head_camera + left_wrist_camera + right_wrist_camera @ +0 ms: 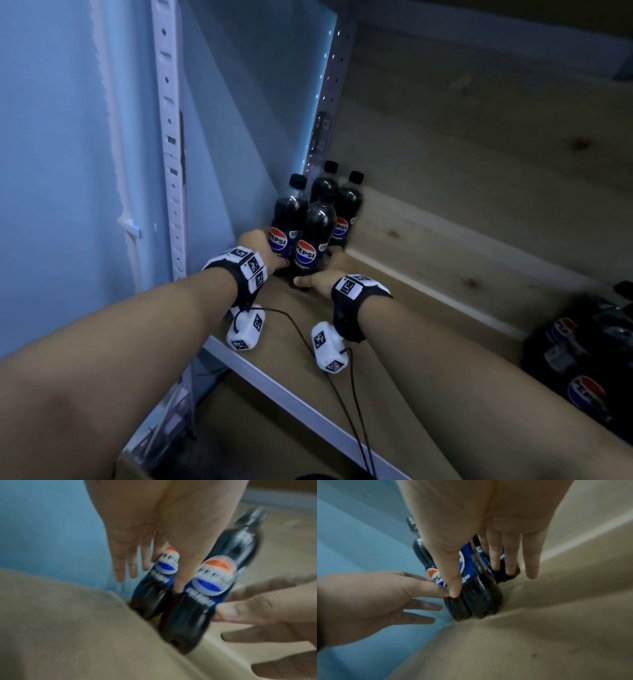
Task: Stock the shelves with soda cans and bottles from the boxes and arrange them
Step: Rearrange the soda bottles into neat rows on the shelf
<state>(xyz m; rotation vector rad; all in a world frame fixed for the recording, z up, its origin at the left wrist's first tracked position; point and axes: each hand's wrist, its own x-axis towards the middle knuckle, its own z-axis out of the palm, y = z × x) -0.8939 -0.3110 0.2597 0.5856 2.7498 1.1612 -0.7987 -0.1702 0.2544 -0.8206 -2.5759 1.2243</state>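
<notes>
Four Pepsi bottles [310,219] upright on shelf [445,281]; perhaps more at right.

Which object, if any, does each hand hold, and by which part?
Neither hand grips anything. The left hand and right hand lay straight fingers against the lower bodies of the dark plastic Pepsi bottles standing on the wooden shelf.

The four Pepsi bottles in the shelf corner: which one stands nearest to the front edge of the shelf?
The front-right bottle, touched low down by the right hand. The bottle beside the left hand stands a little further back, and the other two stand behind them.
</notes>
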